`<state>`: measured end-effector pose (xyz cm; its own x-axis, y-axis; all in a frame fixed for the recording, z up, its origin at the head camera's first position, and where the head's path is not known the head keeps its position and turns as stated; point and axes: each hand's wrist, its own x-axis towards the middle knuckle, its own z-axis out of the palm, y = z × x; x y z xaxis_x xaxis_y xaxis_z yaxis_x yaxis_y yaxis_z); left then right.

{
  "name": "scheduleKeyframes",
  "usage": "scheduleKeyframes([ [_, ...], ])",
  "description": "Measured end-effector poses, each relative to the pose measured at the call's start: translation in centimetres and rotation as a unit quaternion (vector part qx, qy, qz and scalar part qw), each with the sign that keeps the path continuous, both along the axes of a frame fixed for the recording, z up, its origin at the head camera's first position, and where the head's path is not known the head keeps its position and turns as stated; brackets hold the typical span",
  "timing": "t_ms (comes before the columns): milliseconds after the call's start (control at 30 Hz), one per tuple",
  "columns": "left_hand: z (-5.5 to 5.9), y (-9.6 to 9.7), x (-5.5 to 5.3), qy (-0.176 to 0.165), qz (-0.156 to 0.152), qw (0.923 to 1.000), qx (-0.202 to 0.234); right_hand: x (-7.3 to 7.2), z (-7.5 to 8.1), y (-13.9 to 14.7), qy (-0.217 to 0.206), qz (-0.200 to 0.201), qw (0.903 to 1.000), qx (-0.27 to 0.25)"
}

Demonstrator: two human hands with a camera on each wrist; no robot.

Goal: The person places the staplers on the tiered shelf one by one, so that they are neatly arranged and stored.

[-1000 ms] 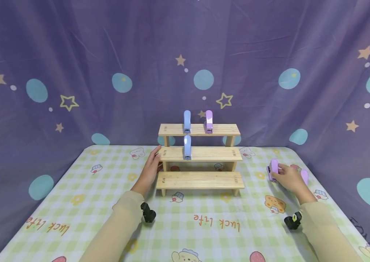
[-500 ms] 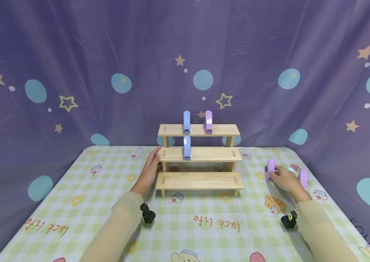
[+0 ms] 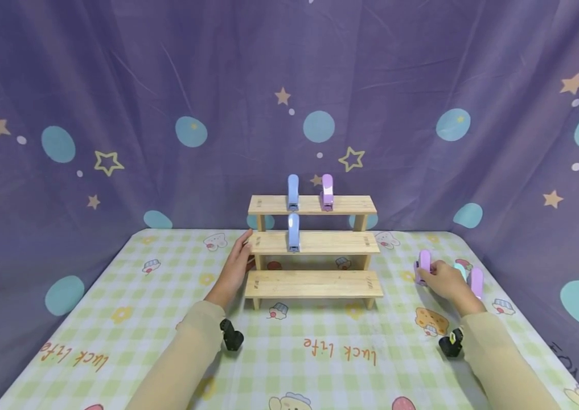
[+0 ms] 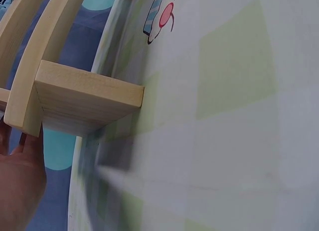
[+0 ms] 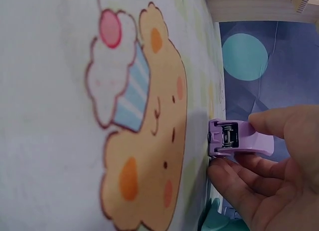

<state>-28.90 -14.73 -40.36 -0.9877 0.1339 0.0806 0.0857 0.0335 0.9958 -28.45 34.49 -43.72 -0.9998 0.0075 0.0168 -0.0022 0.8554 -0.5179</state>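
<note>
My right hand [image 3: 445, 279] pinches a purple stapler [image 3: 424, 265] between thumb and fingers, over the right part of the table. In the right wrist view, the same purple stapler [image 5: 241, 139] stands with its front end close to the cloth. My left hand [image 3: 235, 265] touches the left end of the three-tier wooden shelf [image 3: 340, 243], with fingers fairly straight. Seen from the left wrist, the fingertips of that hand [image 4: 22, 181] disappear behind the wood. The top tier holds a blue stapler [image 3: 293, 192] and a purple stapler [image 3: 327, 192]; another blue stapler [image 3: 294, 232] stands on the middle tier.
Beyond my right hand are another purple stapler [image 3: 476, 282] and a teal stapler [image 3: 460, 270], partly hidden; the teal one [image 5: 219, 218] also shows in the right wrist view. A checked cloth [image 3: 156, 319] covers the table. A purple curtain [image 3: 238, 74] hangs behind.
My right hand has shifted slightly left with the purple stapler, uncovering more of the teal and purple staplers behind it. The left hand stays at the shelf.
</note>
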Motion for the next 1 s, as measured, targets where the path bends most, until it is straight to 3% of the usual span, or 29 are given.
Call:
scheduleKeyframes([
  [433,-0.2,-0.1,-0.3,0.006,-0.001,1.0,-0.007,0.1,0.2,-0.2,0.005,0.007,1.0,0.004],
  [700,-2.6,-0.4,-1.9,0.019,0.006,0.9998,-0.004,0.3,0.3,-0.4,0.015,0.01,0.9998,0.006],
  [1000,-3.0,-0.4,-1.9,0.034,0.016,0.999,-0.023,0.6,1.1,-0.6,0.036,0.009,0.9993,-0.012],
])
